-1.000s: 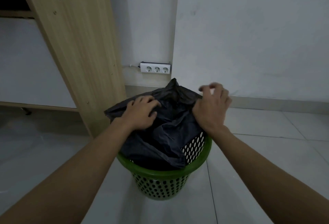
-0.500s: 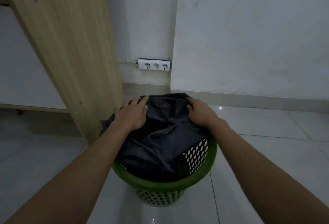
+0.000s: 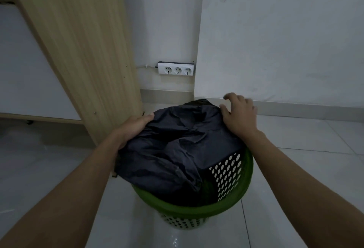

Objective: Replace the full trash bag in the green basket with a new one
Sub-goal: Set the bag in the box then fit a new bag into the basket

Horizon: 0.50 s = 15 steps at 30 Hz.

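Removal step, early: black trash bag (image 3: 177,149) sits bunched in green basket (image 3: 197,211) on floor; left hand (image 3: 134,127) grips its left edge, right hand (image 3: 239,113) open, fingers spread at far-right edge; next likely gather top, lift out.

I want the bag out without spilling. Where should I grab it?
Grip the bag's loose rim at the far edge, by the right hand, coming from above. There the plastic bunches clear of the basket; the near side sags inside. Judgement only.
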Each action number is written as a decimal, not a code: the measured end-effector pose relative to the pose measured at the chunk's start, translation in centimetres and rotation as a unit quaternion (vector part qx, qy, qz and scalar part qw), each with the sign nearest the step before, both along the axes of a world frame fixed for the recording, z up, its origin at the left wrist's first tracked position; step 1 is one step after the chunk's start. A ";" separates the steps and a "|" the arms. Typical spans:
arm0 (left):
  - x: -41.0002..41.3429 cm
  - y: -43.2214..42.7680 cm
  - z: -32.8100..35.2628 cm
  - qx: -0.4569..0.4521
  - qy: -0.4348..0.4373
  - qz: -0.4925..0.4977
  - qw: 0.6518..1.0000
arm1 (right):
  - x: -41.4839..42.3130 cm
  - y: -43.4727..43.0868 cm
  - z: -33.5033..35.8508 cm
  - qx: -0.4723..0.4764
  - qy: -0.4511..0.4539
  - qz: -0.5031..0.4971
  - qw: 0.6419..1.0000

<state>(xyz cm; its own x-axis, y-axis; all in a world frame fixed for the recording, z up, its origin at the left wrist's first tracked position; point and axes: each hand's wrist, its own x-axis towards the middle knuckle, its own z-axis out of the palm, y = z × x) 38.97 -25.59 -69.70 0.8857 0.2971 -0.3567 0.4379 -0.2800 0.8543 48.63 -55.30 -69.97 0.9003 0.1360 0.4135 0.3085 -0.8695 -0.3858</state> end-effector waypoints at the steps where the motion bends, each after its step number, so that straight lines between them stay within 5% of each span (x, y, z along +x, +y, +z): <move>1: -0.2 0.0 0.0 -0.014 -0.015 0.013 1.000 | -0.7 0.5 0.7 -0.039 -0.067 0.042 0.996; 3: -0.3 -0.1 -0.2 -0.012 -0.053 0.049 0.997 | -2.6 1.6 3.2 -0.081 -0.017 0.191 0.978; 6: -0.6 -0.2 -0.4 0.069 -0.114 0.106 0.985 | -5.3 2.6 5.7 -0.181 0.275 0.311 0.892; 7: -0.8 -0.2 -0.5 0.128 -0.134 0.108 0.977 | -5.9 2.7 5.7 -0.230 0.309 0.319 0.866; 11: -2.9 -0.2 0.4 0.387 -0.266 0.006 0.883 | -7.3 3.0 4.4 -0.368 0.202 0.321 0.849; 15: -6.8 -2.7 4.1 0.300 -0.220 -0.265 0.890 | -7.7 2.2 4.6 -0.326 0.109 0.322 0.882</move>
